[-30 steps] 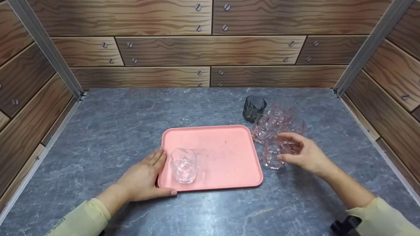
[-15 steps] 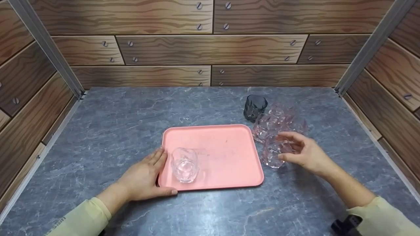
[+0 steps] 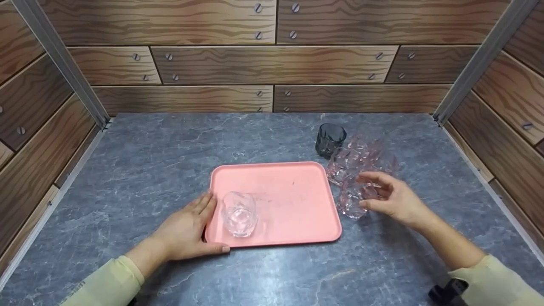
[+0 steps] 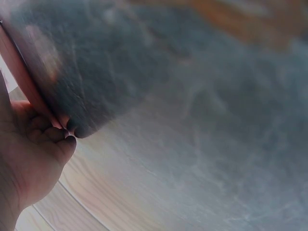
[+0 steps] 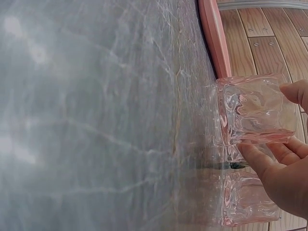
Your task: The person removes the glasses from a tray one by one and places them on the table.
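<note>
My left hand rests against the near left corner of a pink tray, fingers along its left side and thumb at the front edge. A clear faceted glass tumbler sits on the tray's left part. Just past the tray's right edge, my right hand holds a pale pink glass tumbler between thumb and fingers. In the right wrist view this pink tumbler stands upright on the tabletop. The left wrist view catches the tray's edge beside my fingers.
Several more pink glass tumblers cluster behind my right hand, partly hidden by it. A dark grey tumbler stands at their back left. Wood-patterned panels enclose the grey marbled table at the back and sides.
Almost nothing differs: both hands, the tray and the tumblers keep their places. The head view shifts very slightly.
</note>
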